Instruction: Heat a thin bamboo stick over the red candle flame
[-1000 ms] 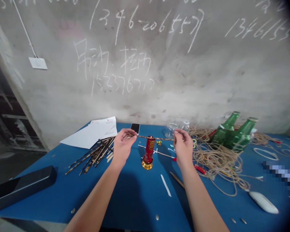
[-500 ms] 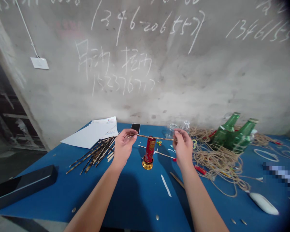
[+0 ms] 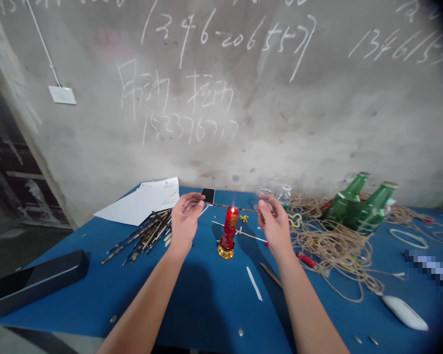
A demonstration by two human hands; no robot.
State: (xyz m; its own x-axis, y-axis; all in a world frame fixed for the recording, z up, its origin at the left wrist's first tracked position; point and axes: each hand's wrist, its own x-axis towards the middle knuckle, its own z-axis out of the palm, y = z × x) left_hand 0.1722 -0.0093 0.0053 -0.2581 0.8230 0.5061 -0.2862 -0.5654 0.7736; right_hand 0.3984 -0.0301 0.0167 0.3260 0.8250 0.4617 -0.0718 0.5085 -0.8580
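Note:
A thin, brown scorched stick (image 3: 221,205) is stretched level between my two hands, just above or behind a lit red candle (image 3: 229,228). The candle stands upright in a gold-coloured holder (image 3: 226,252), its small flame close to the middle of the stick. My left hand (image 3: 185,216) is closed on the stick's left end. My right hand (image 3: 275,223) pinches the right end between thumb and fingers. Left of my left hand lies a pile of similar dark sticks (image 3: 147,238). Whether the flame touches the stick I cannot tell.
White papers (image 3: 143,201) and a phone (image 3: 208,195) lie at the back. Green bottles (image 3: 372,206) stand behind tangled twine (image 3: 335,246) on the right. A long black box (image 3: 37,282) is at front left. A red lighter (image 3: 306,259) lies beside the twine.
The candle flame now shows where the stick hid it before. Both hands have shifted slightly left with the stick, and the right hand has moved more.

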